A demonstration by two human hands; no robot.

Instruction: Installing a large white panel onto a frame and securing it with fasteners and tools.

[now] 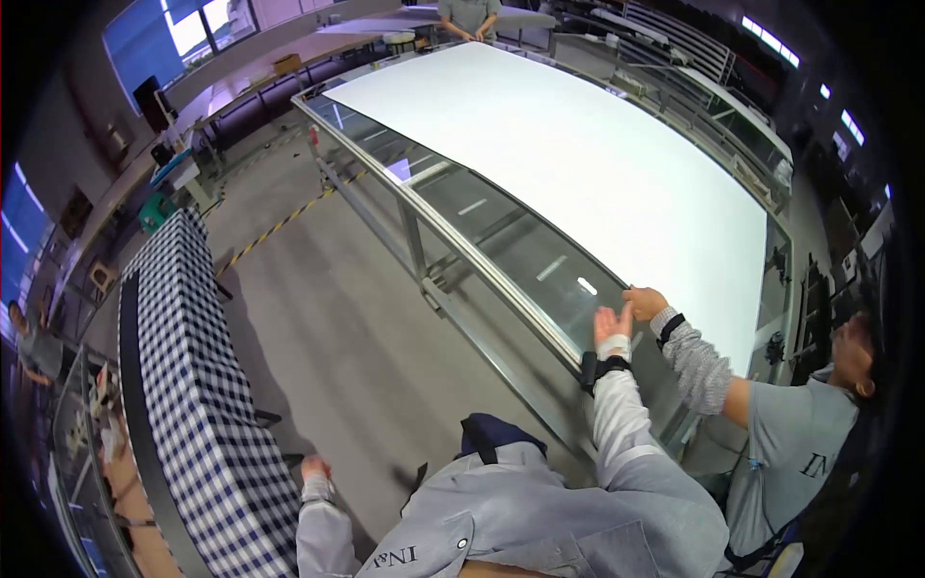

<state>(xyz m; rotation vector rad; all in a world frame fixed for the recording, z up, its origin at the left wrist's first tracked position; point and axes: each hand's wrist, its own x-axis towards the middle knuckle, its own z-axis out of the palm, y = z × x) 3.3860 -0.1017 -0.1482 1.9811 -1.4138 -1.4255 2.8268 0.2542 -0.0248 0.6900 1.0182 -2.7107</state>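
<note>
My right hand (613, 327) is held out over the near side of the glass-topped table (525, 265). Its fingers are stretched out and it holds nothing. Right beside it, a co-worker's hand (645, 303) pinches the dark near edge of a large white sheet (578, 164), which covers most of the glass. Whether my fingers touch that hand or the sheet, I cannot tell. My left hand (315, 468) hangs low at my left side, next to the bench with the checked cloth (207, 405); its fingers are too hidden to make out.
The co-worker (805, 424) stands close at my right. Another person (469, 17) is at the table's far end. The metal table frame (453, 241) runs before me. A green stool (157, 212) stands at left, and yellow-black tape (279, 226) crosses the floor.
</note>
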